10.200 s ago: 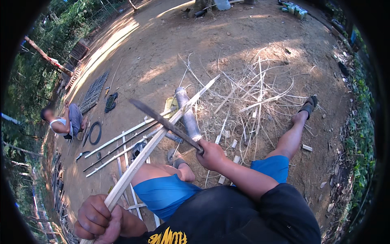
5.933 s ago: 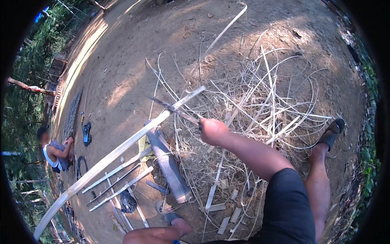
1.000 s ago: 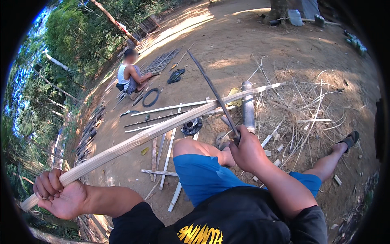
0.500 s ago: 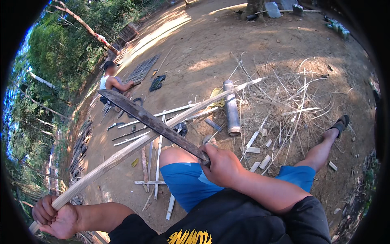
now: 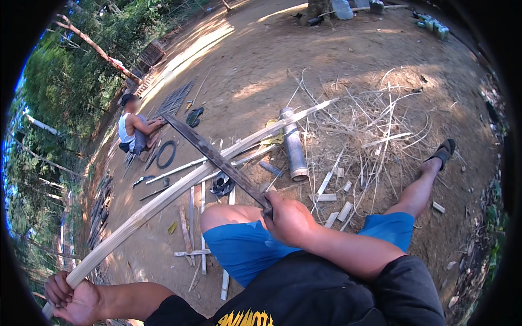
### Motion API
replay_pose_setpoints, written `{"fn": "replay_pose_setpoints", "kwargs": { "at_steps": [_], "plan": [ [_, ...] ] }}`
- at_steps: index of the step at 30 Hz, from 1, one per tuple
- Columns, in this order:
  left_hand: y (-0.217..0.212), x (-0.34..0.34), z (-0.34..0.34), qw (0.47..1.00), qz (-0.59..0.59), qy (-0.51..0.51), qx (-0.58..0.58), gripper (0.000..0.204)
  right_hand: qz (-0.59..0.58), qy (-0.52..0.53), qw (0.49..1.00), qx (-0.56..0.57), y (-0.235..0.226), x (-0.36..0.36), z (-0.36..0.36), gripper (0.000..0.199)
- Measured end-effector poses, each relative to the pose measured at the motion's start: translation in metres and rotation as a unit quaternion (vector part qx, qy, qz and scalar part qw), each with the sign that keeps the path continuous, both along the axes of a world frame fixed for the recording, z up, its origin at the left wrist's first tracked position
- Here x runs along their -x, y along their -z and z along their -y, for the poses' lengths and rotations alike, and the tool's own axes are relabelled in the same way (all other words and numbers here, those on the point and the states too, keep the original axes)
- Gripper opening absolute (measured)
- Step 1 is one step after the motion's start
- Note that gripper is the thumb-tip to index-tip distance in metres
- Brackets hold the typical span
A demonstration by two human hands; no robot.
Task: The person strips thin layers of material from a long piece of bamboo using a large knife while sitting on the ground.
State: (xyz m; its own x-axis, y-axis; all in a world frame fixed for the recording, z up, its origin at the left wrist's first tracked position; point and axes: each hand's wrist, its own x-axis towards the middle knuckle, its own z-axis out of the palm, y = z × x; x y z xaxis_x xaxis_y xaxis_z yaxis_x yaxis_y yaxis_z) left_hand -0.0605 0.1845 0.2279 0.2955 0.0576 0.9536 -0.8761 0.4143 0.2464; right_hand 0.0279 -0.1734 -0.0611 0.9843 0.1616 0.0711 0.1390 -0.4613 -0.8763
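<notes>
While left fingers (image 5: 57, 289) curl, right hand (image 5: 291, 219) angles inward.

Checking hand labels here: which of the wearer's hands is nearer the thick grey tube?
Right. The right hand, gripping the machete, appears just below the thick grey tube; the left hand, around the pale strip, is far off at lower left.

Bright daylight; sun streaks, shade mottle ground (image 5: 255, 60); trees (image 5: 65, 92) dimmer; bluish glare at left edge; fisheye bending, black corners.
</notes>
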Motion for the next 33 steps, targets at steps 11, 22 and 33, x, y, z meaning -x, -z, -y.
{"fn": "replay_pose_setpoints", "kwargs": {
  "at_steps": [11,22,33],
  "plan": [
    [0.001,-0.003,-0.001,1.0,0.008,-0.004,0.01,0.058,0.011,0.066,0.998,0.015,0.04,-0.029,0.022,0.039],
    [0.002,-0.008,-0.006,1.0,0.003,0.007,0.007,0.05,-0.043,0.136,0.99,0.009,0.072,-0.062,0.043,0.031],
    [-0.006,-0.01,-0.027,0.998,0.004,-0.01,0.056,0.05,0.017,0.04,0.999,0.023,0.055,-0.064,0.031,0.031]
  ]
}}
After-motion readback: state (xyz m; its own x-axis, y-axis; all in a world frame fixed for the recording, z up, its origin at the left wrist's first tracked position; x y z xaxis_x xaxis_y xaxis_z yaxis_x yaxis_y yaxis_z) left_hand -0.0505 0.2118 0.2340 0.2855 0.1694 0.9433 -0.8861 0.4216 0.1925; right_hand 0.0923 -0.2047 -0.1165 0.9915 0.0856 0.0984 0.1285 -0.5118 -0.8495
